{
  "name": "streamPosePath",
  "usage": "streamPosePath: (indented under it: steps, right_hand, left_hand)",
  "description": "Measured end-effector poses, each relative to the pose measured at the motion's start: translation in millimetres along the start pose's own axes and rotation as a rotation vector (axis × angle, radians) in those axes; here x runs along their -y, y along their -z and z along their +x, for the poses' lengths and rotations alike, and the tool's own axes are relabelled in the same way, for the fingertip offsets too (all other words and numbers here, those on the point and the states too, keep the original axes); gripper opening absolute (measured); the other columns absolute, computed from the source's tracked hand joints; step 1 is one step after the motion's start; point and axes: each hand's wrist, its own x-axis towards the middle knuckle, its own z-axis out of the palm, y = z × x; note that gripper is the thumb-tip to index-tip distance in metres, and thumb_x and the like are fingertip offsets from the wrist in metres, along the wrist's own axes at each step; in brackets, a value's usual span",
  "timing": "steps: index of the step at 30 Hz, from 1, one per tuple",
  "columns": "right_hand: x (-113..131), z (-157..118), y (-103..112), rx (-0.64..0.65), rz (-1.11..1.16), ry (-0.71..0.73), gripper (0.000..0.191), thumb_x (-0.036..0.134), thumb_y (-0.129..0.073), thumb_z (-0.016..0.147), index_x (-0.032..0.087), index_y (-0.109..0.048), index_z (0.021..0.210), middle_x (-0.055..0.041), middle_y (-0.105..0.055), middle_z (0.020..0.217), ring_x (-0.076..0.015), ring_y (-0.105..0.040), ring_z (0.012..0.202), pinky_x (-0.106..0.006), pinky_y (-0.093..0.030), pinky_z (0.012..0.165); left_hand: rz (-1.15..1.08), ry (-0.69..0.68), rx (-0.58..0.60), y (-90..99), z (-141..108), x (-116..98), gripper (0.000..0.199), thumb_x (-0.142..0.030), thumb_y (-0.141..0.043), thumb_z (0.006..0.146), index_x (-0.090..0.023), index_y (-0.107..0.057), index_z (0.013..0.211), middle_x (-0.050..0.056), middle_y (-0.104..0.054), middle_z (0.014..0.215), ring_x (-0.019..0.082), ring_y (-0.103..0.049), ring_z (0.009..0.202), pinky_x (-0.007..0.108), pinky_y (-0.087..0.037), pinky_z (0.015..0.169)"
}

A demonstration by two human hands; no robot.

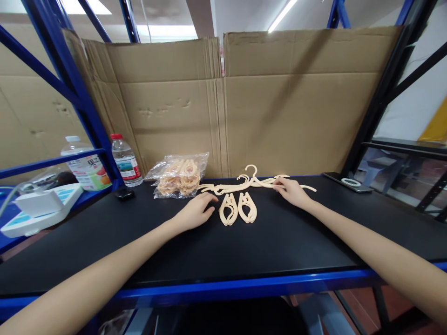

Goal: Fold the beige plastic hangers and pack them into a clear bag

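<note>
Unfolded cream plastic hangers [233, 188] lie overlapping on the black mat [195, 256], their hooks pointing toward the back. At their right arm, my right hand [291, 191] has its fingertips closed on a hanger. My left hand [196, 210] rests palm down on the mat, holding nothing, with thumb and fingers apart. Just right of it are two folded hangers, the left one [222, 217] and the right one [254, 215], side by side. Behind my left hand sits a clear plastic bag [179, 177] with several more folded hangers in it.
Cardboard panels [286, 111] wall off the back. At left stand a red-capped bottle [125, 160], a larger white-capped bottle [87, 165] and a white power strip [42, 211]. A small black object [125, 193] lies nearby. At far right lies a dark phone [359, 187] with a white ring [350, 182].
</note>
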Motion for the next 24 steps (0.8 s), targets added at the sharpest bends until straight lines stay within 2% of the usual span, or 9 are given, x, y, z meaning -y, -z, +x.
streamPosePath:
  steps: [6, 12, 16, 20, 24]
  right_hand:
    - [6, -1, 9, -0.146, 0.05, -0.072, 0.008, 0.028, -0.051, 0.082, 0.021, -0.055, 0.082, -0.0047, -0.066, 0.078, -0.0212, -0.062, 0.072, -0.033, -0.047, 0.068]
    - [20, -3, 13, -0.226, 0.076, -0.057, 0.01, 0.03, -0.053, 0.083, 0.02, -0.056, 0.085, -0.005, -0.065, 0.079, -0.0213, -0.063, 0.073, -0.033, -0.049, 0.068]
    - [27, -4, 11, -0.22, 0.087, -0.023, 0.009, 0.027, -0.053, 0.083, 0.02, -0.056, 0.087, -0.0064, -0.066, 0.085, -0.0225, -0.063, 0.078, -0.035, -0.049, 0.072]
    - [32, -7, 6, -0.144, 0.096, 0.05, 0.01, 0.023, -0.051, 0.083, 0.02, -0.057, 0.09, -0.0071, -0.067, 0.09, -0.0224, -0.064, 0.08, -0.036, -0.049, 0.073]
    - [41, -8, 4, -0.098, 0.07, 0.113, 0.013, 0.021, -0.048, 0.086, 0.02, -0.058, 0.094, -0.0068, -0.066, 0.089, -0.0221, -0.062, 0.08, -0.036, -0.049, 0.073]
  left_hand:
    - [-0.285, 0.179, -0.1, -0.9, 4, 4, 0.024, -0.025, -0.05, 0.076, -0.016, -0.056, 0.097, 0.008, -0.065, 0.096, 0.02, -0.064, 0.086, 0.035, -0.052, 0.077]
    - [-0.488, 0.367, -0.211, -6.3, 7, 8, 0.039, -0.035, -0.059, 0.072, -0.013, -0.054, 0.104, 0.011, -0.064, 0.1, 0.022, -0.063, 0.086, 0.041, -0.049, 0.084]
    - [-0.658, 0.481, -0.251, -13.2, 6, 4, 0.054, -0.034, -0.065, 0.07, -0.013, -0.047, 0.116, 0.014, -0.06, 0.107, 0.023, -0.063, 0.087, 0.04, -0.051, 0.08]
    - [-0.741, 0.424, -0.308, -17.0, 4, -5, 0.065, -0.032, -0.065, 0.073, -0.015, -0.035, 0.128, 0.014, -0.057, 0.111, 0.021, -0.063, 0.085, 0.039, -0.051, 0.078]
    - [-0.715, 0.282, -0.278, -14.4, 1, -13, 0.066, -0.032, -0.062, 0.076, -0.019, -0.031, 0.132, 0.01, -0.055, 0.112, 0.018, -0.063, 0.085, 0.036, -0.051, 0.081]
